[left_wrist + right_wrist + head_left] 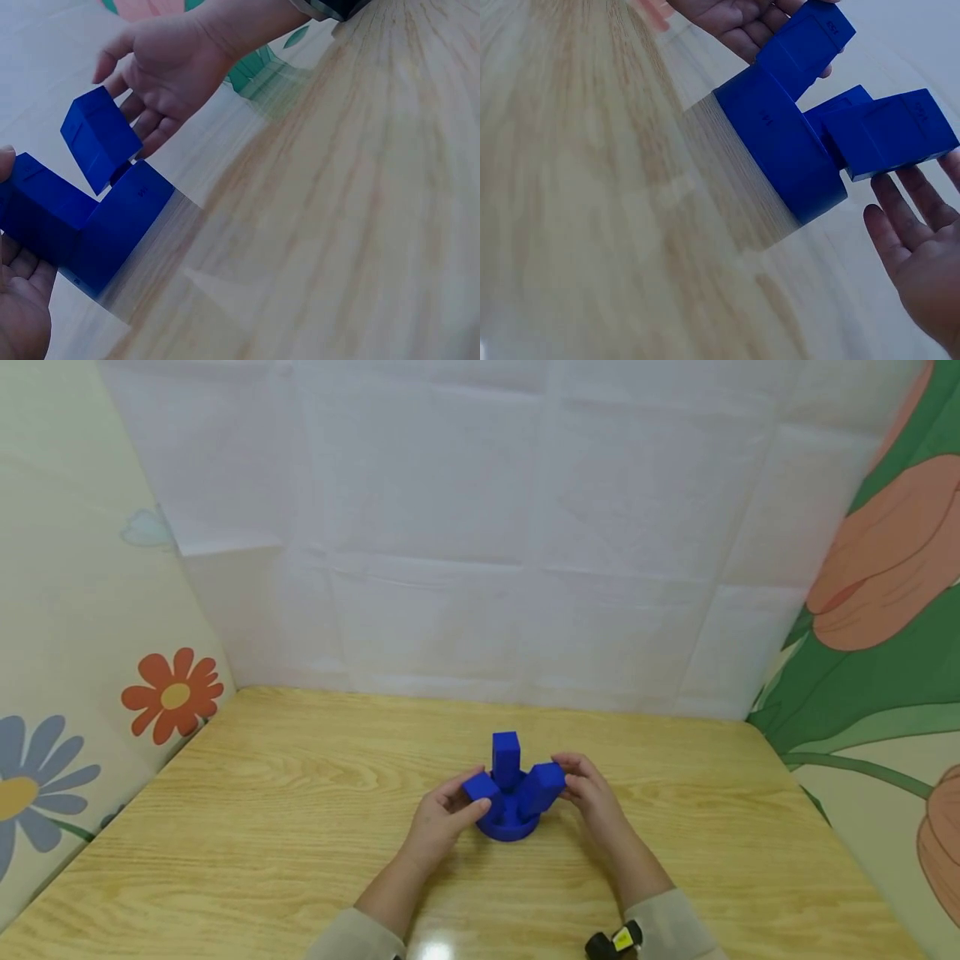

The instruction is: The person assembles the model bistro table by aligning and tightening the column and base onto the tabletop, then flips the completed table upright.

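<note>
A round blue base (pixel 507 832) with a low rim sits on the table, carrying three blue rectangular blocks. My left hand (pixel 433 827) holds the left block (pixel 482 788), thumb on the near side and fingers around the far side. With its fingers, my right hand (pixel 597 797) touches the outer side of the right block (pixel 543 787), which leans outward; in the right wrist view those fingers (pixel 900 214) lie under the tilted right block (pixel 892 135). The back block (pixel 506 760) stands upright, untouched. Small dark markings show on the base (pixel 780 142) and blocks.
The wood-grain table (pixel 262 827) runs back to a white creased sheet (pixel 450 527). Printed flower panels (pixel 67 610) flank the left and right sides. A black strap with a yellow patch (pixel 618 939) lies at my right sleeve.
</note>
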Demonstrator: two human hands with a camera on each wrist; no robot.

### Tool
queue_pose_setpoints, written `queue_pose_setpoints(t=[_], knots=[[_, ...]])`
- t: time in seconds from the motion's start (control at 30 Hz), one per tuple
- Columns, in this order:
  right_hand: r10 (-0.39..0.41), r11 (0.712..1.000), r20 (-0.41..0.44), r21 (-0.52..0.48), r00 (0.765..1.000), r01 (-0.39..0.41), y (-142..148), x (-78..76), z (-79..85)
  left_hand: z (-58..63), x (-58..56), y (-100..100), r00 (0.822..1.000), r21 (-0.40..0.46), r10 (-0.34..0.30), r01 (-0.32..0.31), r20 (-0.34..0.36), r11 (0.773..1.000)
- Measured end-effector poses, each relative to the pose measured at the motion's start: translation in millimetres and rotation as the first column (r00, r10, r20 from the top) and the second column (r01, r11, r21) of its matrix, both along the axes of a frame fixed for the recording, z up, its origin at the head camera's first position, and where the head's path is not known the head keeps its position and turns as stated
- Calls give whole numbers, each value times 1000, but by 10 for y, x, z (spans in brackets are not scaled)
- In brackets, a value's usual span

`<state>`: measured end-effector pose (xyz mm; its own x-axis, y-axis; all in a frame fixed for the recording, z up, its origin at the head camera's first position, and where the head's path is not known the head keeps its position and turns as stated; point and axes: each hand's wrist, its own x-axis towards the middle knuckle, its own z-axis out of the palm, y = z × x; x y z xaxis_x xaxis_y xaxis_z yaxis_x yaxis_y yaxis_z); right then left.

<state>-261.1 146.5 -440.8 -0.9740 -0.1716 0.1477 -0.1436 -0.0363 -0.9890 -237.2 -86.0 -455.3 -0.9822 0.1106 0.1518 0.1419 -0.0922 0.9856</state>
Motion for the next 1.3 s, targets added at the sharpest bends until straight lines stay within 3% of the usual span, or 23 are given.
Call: queue_pose_setpoints(t=[0.37,0.7,0.87,1.07,1.3], knots=[[21,996,26,86,999,-23,107,90,-4,-13,-7,-4,1000,1,3,-3,-11,1000],[75,981,-40,182,996,-66,69,106,-30,-32,-16,-2,1000,10,1,-1,-12,1000],[56,973,-35,224,998,-47,36,104,-18,-33,-19,-6,1000,16,-2,2,-10,1000],[55,982,-28,182,998,-49,30,94,-22,-35,-20,-7,1000,25,-4,5,-7,1000],[164,984,-52,86,985,-159,93,92,-26,-41,-27,4,1000,20,0,0,-8,1000]])
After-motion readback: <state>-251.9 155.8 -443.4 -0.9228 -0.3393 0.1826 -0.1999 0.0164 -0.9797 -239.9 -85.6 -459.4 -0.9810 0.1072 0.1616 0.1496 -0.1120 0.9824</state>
